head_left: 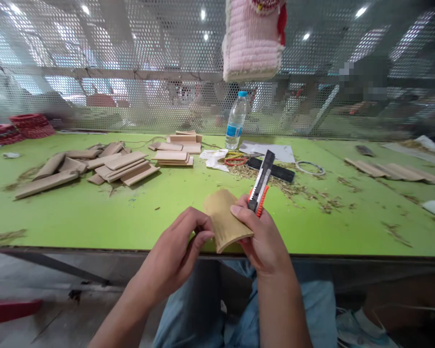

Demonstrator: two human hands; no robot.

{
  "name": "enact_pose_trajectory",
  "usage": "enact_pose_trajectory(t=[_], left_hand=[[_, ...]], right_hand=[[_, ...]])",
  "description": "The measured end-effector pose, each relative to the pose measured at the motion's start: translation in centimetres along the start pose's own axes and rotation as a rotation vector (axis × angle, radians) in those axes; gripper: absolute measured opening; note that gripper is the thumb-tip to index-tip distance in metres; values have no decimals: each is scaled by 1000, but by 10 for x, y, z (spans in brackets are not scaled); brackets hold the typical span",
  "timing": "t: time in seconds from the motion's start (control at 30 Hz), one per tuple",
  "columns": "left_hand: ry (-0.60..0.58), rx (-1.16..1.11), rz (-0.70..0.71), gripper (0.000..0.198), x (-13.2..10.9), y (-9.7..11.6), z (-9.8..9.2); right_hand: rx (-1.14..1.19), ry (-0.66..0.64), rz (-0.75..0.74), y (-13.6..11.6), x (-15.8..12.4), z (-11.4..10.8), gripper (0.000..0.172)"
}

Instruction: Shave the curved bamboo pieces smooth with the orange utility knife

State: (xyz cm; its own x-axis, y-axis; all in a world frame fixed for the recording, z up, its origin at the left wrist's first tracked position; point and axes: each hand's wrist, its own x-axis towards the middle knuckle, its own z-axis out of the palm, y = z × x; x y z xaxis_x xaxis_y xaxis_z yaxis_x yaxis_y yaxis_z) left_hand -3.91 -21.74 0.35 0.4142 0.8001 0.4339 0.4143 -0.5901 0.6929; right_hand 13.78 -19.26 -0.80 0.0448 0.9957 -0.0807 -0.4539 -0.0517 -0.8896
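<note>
A curved, tan piece of bamboo point(225, 215) is held above the front edge of the green table. My right hand point(263, 237) grips its right side with the thumb on top. The same hand also holds a utility knife point(261, 186), black and silver with orange edges, pointing up and away from me. At the piece's left edge, my left hand point(183, 241) is closed, thumb and fingers pinched against the rim. Dark marks show on the bamboo near those fingertips. The undersides of the right fingers are hidden behind the piece.
Loose bamboo pieces point(125, 164) lie in a heap at the left, and stacked ones point(174, 157) behind. A water bottle point(235, 121), red-handled scissors point(235, 160), a black bar point(281, 171), a ring point(311, 167) and shavings point(326, 202) lie beyond. Further strips point(395, 171) are at right.
</note>
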Motion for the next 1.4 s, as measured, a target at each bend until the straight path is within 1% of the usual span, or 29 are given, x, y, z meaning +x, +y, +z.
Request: enact_pose_trajectory(t=[0.07, 0.1, 0.17, 0.23, 0.33, 0.47, 0.57, 0.7, 0.77, 0.83, 0.93, 1.1, 1.23, 1.4], left_hand=[[30, 13, -4, 7, -2, -1, -1], [23, 15, -4, 7, -3, 0, -2], [-24, 16, 1, 7, -6, 1, -4], [-75, 18, 7, 11, -9, 3, -5], [-90, 49, -10, 15, -11, 7, -7], [-110, 126, 3, 13, -8, 10, -7], [-106, 196, 38, 11, -4, 11, -5], [-63, 254, 114, 14, -1, 12, -3], [-46, 260, 122, 15, -1, 12, -3], [-20, 247, 95, 15, -1, 12, -4], [11, 192, 11, 13, -4, 11, -7], [-120, 85, -102, 12, -11, 17, -12], [-145, 82, -130, 10, -12, 21, -11], [-153, 91, -130, 10, -8, 22, -10]], right_hand=[[3, 10, -8, 0, 0, 0, 36], [4, 10, -9, 1, 0, 0, 36], [7, 1, -14, 1, 0, 0, 36], [10, -7, -25, 1, 0, 0, 36], [6, -4, -30, 2, 0, 0, 35], [3, -13, -15, 3, 1, -1, 36], [14, -19, -17, 3, 1, -1, 35], [16, -20, -14, 1, 0, 0, 35], [15, -22, -11, 1, 0, 0, 34], [15, -19, -10, 0, 0, 0, 35], [15, -14, -13, 1, 0, 0, 35], [-27, -9, -34, 3, 0, -2, 36], [-89, 8, -76, 6, 1, -4, 36], [-129, 22, -85, 5, 1, -4, 36]])
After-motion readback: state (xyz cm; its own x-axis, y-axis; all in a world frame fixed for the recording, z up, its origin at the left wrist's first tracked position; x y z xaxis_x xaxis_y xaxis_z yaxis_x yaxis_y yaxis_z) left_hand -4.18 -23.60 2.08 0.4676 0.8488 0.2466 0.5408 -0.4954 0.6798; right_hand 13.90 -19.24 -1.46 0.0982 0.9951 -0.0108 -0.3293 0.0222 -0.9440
